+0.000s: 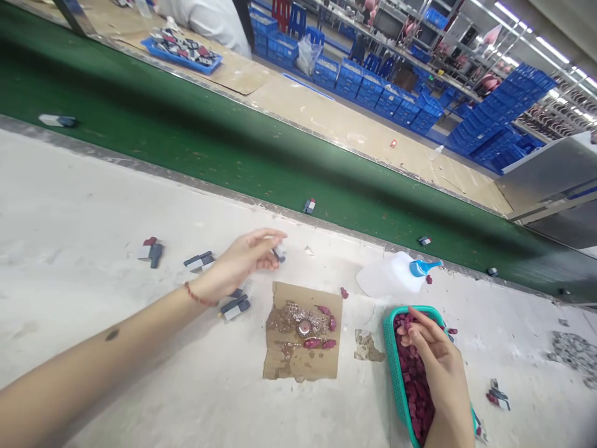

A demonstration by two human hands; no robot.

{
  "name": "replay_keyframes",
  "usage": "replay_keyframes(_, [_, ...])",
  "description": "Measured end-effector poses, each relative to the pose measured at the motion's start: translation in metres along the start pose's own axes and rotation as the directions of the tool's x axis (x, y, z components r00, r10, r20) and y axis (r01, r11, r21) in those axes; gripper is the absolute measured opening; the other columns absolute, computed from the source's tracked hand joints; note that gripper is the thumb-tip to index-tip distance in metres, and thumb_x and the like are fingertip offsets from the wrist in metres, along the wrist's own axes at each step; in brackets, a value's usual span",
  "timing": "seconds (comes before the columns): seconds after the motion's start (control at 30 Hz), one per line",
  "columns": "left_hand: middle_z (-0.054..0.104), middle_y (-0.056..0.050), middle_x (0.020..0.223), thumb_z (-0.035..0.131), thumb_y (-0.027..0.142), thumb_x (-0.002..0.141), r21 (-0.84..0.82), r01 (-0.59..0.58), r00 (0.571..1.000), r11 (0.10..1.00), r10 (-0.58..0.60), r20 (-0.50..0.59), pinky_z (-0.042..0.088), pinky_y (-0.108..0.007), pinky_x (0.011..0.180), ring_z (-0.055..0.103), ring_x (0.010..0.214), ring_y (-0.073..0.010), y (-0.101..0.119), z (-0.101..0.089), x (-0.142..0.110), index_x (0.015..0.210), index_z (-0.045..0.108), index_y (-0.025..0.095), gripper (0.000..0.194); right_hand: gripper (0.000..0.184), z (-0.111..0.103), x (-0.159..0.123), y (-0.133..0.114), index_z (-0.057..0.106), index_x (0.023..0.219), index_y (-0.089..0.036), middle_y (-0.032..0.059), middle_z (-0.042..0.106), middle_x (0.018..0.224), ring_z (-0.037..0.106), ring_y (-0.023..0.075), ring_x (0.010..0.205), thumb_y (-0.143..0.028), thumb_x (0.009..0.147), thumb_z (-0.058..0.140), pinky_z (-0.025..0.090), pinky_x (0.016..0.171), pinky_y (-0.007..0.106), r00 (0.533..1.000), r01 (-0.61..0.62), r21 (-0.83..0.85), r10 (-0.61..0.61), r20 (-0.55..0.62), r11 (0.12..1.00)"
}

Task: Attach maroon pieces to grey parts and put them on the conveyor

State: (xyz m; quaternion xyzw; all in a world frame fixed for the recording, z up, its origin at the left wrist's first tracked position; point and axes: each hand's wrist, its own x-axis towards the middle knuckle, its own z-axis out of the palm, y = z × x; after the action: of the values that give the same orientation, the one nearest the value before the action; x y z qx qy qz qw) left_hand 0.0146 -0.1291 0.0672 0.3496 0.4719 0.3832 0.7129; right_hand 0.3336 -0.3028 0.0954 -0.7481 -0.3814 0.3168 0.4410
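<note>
Blue plastic crates (pixel 326 73) stand far past both grips. Nearer, a long, flat green belt (pixel 209 149) runs along just beyond the left grip (pixel 247 258). Under both grips is a scuffed white worktop (pixel 209 392). The left grip is curled around a small grey-and-white piece (pixel 280 252), which looks blurry. More dark grey and white pieces (pixel 236 307) lie by its wrist. The right grip (pixel 438 361) is pinching a tiny dark red piece (pixel 407 322) above a green plastic basket (pixel 394 367), full of dark red bits (pixel 415 398). Between the grips lies a flat brown cardboard square (pixel 321 367), with four dark red lumps (pixel 312 343) and a small round thing (pixel 305 328) on it. Just past the right grip is a white bottle with a blue tip (pixel 389 277).
</note>
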Motion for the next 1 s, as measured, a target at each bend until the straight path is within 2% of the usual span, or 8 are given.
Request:
replay_keyframes(0.1, [0.062,0.002,0.055,0.08,0.043,0.068,0.023,0.094,0.993,0.995,-0.096,0.074,0.049,-0.022,0.054,0.061,0.053,-0.0133,-0.019,0.007,-0.029,0.095,0.067,0.015,0.04,0.035,0.016,-0.009,-0.007,0.075,0.094,-0.02,0.0068,0.071,0.075,0.064,0.0198,0.065,-0.049,0.074,0.074,0.054,0.061,0.03,0.998,0.007,0.064,-0.011,0.062,0.998])
replay_keyframes(0.27, [0.072,-0.003,0.084,0.086,0.035,0.062,-0.036,0.194,0.961,0.98,-0.182,0.208,0.054,-0.029,0.08,0.069,0.079,-0.0183,-0.042,0.013,-0.051,0.09,0.069,0.016,0.038,0.033,0.064,-0.016,-0.01,0.076,0.089,-0.019,0.0056,0.069,0.07,0.061,0.0179,0.06,-0.049,0.075,0.073,0.051,0.055,0.028,0.973,-0.015,0.131,-0.016,0.231,0.991])
replay_keyframes(0.37, [0.072,-0.003,0.08,0.088,0.03,0.059,0.0,0.219,0.941,0.976,-0.211,0.265,0.053,-0.029,0.08,0.069,0.082,-0.0192,-0.053,0.012,-0.055,0.093,0.066,0.016,0.043,0.031,0.09,-0.016,-0.009,0.072,0.089,-0.019,0.0048,0.069,0.071,0.062,0.018,0.062,-0.048,0.076,0.073,0.051,0.056,0.027,0.962,0.025,0.114,-0.055,0.267,0.993])
replay_keyframes(0.43, [0.07,-0.002,0.075,0.087,0.035,0.06,0.012,0.217,0.942,0.976,-0.213,0.261,0.053,-0.028,0.071,0.068,0.073,-0.0178,-0.061,0.011,-0.056,0.093,0.064,0.015,0.045,0.029,0.102,-0.016,-0.007,0.069,0.083,-0.019,0.0044,0.069,0.07,0.063,0.0186,0.063,-0.047,0.079,0.07,0.05,0.056,0.027,0.947,0.1,0.053,-0.111,0.3,0.994])
replay_keyframes(0.53, [0.066,0.0,0.074,0.085,0.042,0.063,0.037,0.182,0.951,0.983,-0.185,0.247,0.049,-0.027,0.058,0.061,0.058,-0.0128,-0.07,0.009,-0.056,0.093,0.061,0.015,0.047,0.025,0.113,-0.016,-0.004,0.065,0.077,-0.02,0.0032,0.068,0.069,0.062,0.0177,0.061,-0.044,0.085,0.063,0.048,0.057,0.026,0.881,0.268,-0.105,-0.2,0.428,0.958])
replay_keyframes(0.67, [0.064,-0.002,0.081,0.082,0.043,0.066,0.07,0.09,0.968,0.994,-0.104,0.23,0.047,-0.024,0.058,0.06,0.064,-0.0131,-0.077,0.01,-0.057,0.089,0.056,0.016,0.044,0.022,0.123,-0.015,-0.003,0.061,0.078,-0.021,-0.0007,0.063,0.063,0.056,0.0144,0.053,-0.038,0.092,0.055,0.043,0.052,0.024,0.795,0.418,-0.176,-0.264,0.546,0.891])
replay_keyframes(0.9, [0.065,-0.004,0.093,0.07,0.043,0.08,0.002,-0.031,0.963,1.0,0.029,0.266,0.053,-0.033,0.083,0.066,0.092,-0.02,-0.079,0.013,-0.064,0.091,0.05,0.02,0.033,0.025,0.135,-0.014,-0.003,0.058,0.073,-0.022,-0.0012,0.064,0.058,0.059,0.0149,0.05,-0.038,0.092,0.056,0.042,0.049,0.023,0.771,0.337,-0.118,-0.202,0.605,0.934])
replay_keyframes(1.0, [0.067,-0.007,0.098,0.064,0.043,0.085,0.066,-0.102,0.965,0.993,0.083,0.25,0.053,-0.034,0.086,0.067,0.099,-0.0221,-0.083,0.011,-0.066,0.097,0.05,0.02,0.029,0.03,0.139,-0.012,-0.003,0.058,0.068,-0.024,-0.0016,0.063,0.055,0.055,0.0149,0.047,-0.043,0.091,0.056,0.04,0.047,0.024,0.764,0.416,-0.168,-0.244,0.597,0.893])
